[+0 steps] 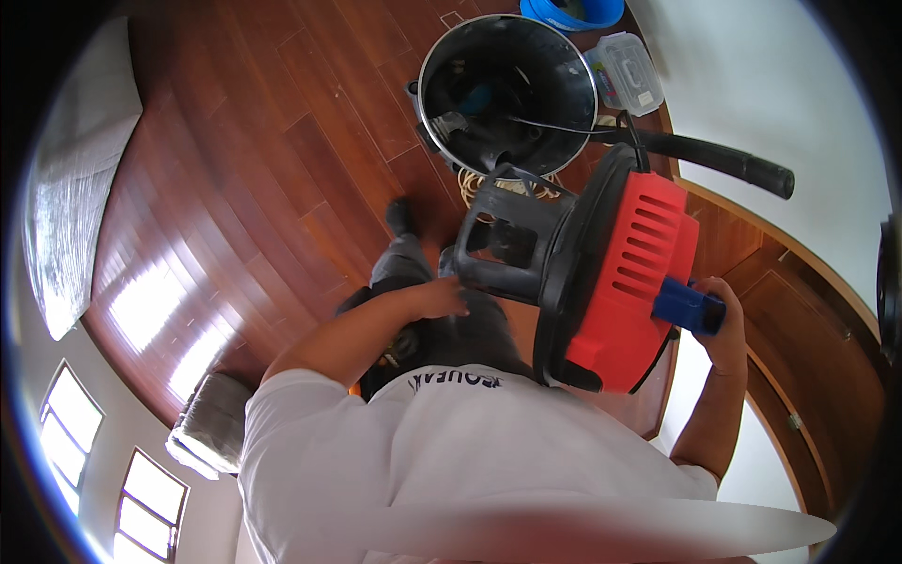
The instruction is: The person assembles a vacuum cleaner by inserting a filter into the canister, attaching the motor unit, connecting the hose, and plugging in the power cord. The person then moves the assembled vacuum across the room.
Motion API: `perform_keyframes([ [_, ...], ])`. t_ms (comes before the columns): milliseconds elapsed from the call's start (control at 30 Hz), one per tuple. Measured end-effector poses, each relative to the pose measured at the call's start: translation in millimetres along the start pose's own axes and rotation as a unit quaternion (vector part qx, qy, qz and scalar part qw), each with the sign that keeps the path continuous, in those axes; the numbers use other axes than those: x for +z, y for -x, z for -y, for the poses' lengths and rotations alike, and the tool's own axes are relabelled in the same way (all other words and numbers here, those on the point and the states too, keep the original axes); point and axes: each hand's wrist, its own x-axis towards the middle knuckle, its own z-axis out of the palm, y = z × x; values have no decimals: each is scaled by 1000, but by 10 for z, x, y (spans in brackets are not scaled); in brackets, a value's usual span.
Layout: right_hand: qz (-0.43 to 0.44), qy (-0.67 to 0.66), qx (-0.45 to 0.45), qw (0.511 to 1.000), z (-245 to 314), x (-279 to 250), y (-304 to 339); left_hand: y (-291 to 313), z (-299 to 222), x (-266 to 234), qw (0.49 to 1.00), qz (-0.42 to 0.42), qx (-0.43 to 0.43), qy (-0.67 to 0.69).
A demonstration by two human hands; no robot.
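My right hand (723, 324) is closed round the blue handle (688, 305) of a wet-dry vacuum head. This head has a red slotted motor cover (639, 282), a wide black rim and a black float cage (512, 235). It is held up tilted on its side, the cage pointing left. My left hand (440, 299) is beside the cage's lower end with its fingers extended; whether they touch it is unclear. Beyond stands the vacuum's open drum (507, 94), dark inside, holding a black attachment and other items I cannot make out.
A black hose (723, 155) reaches right from beside the drum. Coiled pale cord (470, 186) lies at the drum's base. Behind are a clear plastic box (631, 70) and a blue bucket (573, 14). Wooden cabinets (799, 348) line the right; a plastic-wrapped object (80, 169) stands left.
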Motion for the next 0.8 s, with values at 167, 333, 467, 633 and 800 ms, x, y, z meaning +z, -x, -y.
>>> perform_keyframes([
  [167, 24, 59, 31, 997, 180, 266, 463, -440, 254, 83, 998, 6, 4, -69],
  [333, 17, 195, -39, 980, -22, 675, 821, -380, 418, -56, 972, -65, -136, -181],
  [467, 50, 209, -14, 977, -569, 1099, 876, 96, 840, -369, 962, -156, -125, -187],
  [633, 89, 261, 52, 960, -1476, 1834, 658, 648, 1407, -767, 936, -253, -191, -156],
  [800, 160, 295, 177, 925, -2221, 2424, 312, 924, 1482, -843, 883, -290, -292, -225],
])
